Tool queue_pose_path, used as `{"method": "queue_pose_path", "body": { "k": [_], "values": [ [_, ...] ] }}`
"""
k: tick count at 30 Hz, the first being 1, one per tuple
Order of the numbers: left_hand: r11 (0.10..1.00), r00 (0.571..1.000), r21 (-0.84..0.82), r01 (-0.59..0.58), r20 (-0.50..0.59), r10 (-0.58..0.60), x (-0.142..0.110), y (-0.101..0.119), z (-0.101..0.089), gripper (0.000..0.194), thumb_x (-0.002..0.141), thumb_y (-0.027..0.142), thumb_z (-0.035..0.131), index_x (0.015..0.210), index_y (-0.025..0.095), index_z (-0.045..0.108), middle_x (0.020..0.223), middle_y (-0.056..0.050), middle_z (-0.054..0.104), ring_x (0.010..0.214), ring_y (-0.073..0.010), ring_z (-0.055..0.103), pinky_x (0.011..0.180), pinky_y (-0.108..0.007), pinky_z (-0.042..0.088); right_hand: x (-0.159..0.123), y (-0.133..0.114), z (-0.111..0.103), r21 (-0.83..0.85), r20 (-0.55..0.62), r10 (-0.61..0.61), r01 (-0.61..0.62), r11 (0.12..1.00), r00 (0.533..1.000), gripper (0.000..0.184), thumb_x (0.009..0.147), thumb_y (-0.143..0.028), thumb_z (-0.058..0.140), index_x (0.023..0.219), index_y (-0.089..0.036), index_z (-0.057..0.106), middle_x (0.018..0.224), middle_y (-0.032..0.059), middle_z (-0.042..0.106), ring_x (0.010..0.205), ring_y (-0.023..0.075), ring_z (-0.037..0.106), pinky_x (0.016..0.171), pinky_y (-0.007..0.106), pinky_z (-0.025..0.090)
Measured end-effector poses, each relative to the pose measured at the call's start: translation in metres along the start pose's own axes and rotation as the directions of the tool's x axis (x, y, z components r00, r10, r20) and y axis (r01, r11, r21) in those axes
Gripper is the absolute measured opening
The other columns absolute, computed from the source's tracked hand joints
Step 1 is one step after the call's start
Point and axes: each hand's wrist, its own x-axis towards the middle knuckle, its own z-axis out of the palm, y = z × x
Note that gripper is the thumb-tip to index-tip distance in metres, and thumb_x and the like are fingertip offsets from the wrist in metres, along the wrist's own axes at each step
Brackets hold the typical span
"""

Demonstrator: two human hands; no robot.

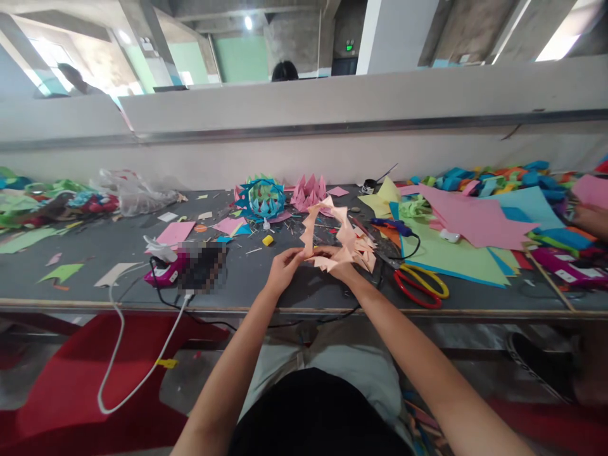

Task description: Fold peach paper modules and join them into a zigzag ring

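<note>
A peach folded-paper ring with pointed teeth (pixel 346 239) is held upright above the table's near edge. My left hand (pixel 284 268) pinches its lower left side between thumb and fingers. Around its bottom right is my right hand (pixel 342 271), its fingers partly hidden behind the paper. Loose peach folded pieces (pixel 365 258) lie just beyond and right of that hand. Farther back stand a blue and green spiky paper ornament (pixel 261 201) and a pink one (pixel 308 193). Scissors with red and yellow handles (pixel 422 304) rest to the right, near a blue glue gun (pixel 393 227).
Pink paper sheets (pixel 479 215) and green ones (pixel 456 253) are stacked at right, where another person's hand (pixel 589 218) shows. A magenta power strip (pixel 166 272) with cables lies at left, beside a blurred dark object (pixel 202 266). A red chair (pixel 104 373) stands below. Scraps litter the table (pixel 251 285).
</note>
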Motion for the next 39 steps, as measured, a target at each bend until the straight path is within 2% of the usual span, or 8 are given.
{"method": "queue_pose_path", "body": {
  "k": [6,13,19,21,27,32,35,39],
  "values": [
    [0.999,1.000,0.036,0.008,-0.018,-0.008,-0.001,0.002,0.000,0.031,0.071,0.038,0.060,0.089,0.014,0.066,0.087,-0.006,0.068,0.072,-0.0157,0.060,0.064,-0.023,0.045,0.002,0.008,0.000,-0.037,0.024,-0.044,0.045,0.998,0.999,0.020,0.063,-0.032,0.064,0.079,-0.021,0.064,0.078,0.0037,0.066,0.069,0.0174,0.059,0.065,0.032,0.048],
    [1.000,0.997,0.021,0.022,-0.070,-0.020,0.000,-0.003,0.001,0.026,0.072,0.034,0.057,0.085,0.013,0.066,0.078,-0.004,0.066,0.065,-0.0128,0.057,0.057,-0.021,0.042,0.000,0.008,-0.001,-0.072,0.061,-0.071,0.076,0.995,0.996,0.022,0.067,-0.032,0.060,0.084,-0.018,0.063,0.083,0.0041,0.065,0.075,0.0169,0.058,0.074,0.031,0.046],
    [0.997,0.994,-0.060,0.058,-0.090,-0.063,0.004,-0.008,0.001,0.025,0.069,0.033,0.058,0.083,0.012,0.063,0.073,-0.003,0.063,0.061,-0.0109,0.054,0.054,-0.019,0.040,-0.006,-0.005,0.001,-0.103,0.054,-0.077,0.083,0.991,0.996,0.021,0.071,-0.029,0.056,0.087,-0.017,0.063,0.080,0.0031,0.064,0.070,0.0165,0.057,0.065,0.029,0.045],
    [0.993,0.993,-0.085,0.085,-0.081,-0.092,0.005,-0.008,0.001,0.026,0.067,0.032,0.060,0.083,0.012,0.062,0.065,0.000,0.061,0.055,-0.0098,0.051,0.050,-0.019,0.038,-0.008,-0.009,0.002,-0.126,0.043,-0.093,0.097,0.987,0.995,0.019,0.069,-0.025,0.056,0.086,-0.019,0.064,0.084,0.0031,0.064,0.073,0.0164,0.057,0.068,0.029,0.044],
    [0.980,0.987,-0.114,0.162,0.016,-0.161,0.003,-0.006,0.001,0.026,0.069,0.037,0.058,0.062,0.012,0.062,0.049,0.003,0.051,0.046,-0.0085,0.044,0.044,-0.019,0.035,-0.007,-0.010,0.000,-0.228,0.049,-0.164,0.171,0.959,0.985,0.020,0.067,-0.020,0.058,0.085,-0.021,0.067,0.096,0.0057,0.062,0.086,0.0187,0.055,0.074,0.030,0.043],
    [0.978,0.986,-0.127,0.166,0.041,-0.162,0.003,-0.005,0.002,0.033,0.071,0.043,0.056,0.064,0.011,0.063,0.051,0.002,0.053,0.046,-0.0083,0.044,0.045,-0.019,0.037,-0.005,-0.011,0.000,-0.193,0.032,-0.124,0.128,0.973,0.992,0.018,0.064,-0.021,0.061,0.080,-0.022,0.069,0.101,0.0065,0.062,0.092,0.0222,0.055,0.081,0.035,0.042],
    [0.982,0.991,-0.134,0.136,0.021,-0.134,0.003,-0.004,0.000,0.034,0.071,0.043,0.057,0.077,0.011,0.066,0.063,-0.001,0.061,0.052,-0.0103,0.050,0.049,-0.021,0.041,-0.005,-0.015,0.000,-0.166,0.010,-0.100,0.100,0.981,0.995,0.014,0.065,-0.026,0.063,0.075,-0.021,0.070,0.092,0.0066,0.066,0.089,0.0239,0.057,0.082,0.037,0.041],
    [0.984,0.995,-0.146,0.104,0.020,-0.102,0.002,-0.005,-0.001,0.039,0.072,0.042,0.056,0.094,0.010,0.066,0.069,-0.004,0.066,0.057,-0.0127,0.056,0.056,-0.024,0.045,-0.006,-0.019,0.000,-0.099,0.009,-0.048,0.049,0.994,0.999,0.019,0.070,-0.036,0.060,0.077,-0.021,0.070,0.079,0.0044,0.068,0.077,0.0215,0.060,0.076,0.036,0.044]
  ]
}}
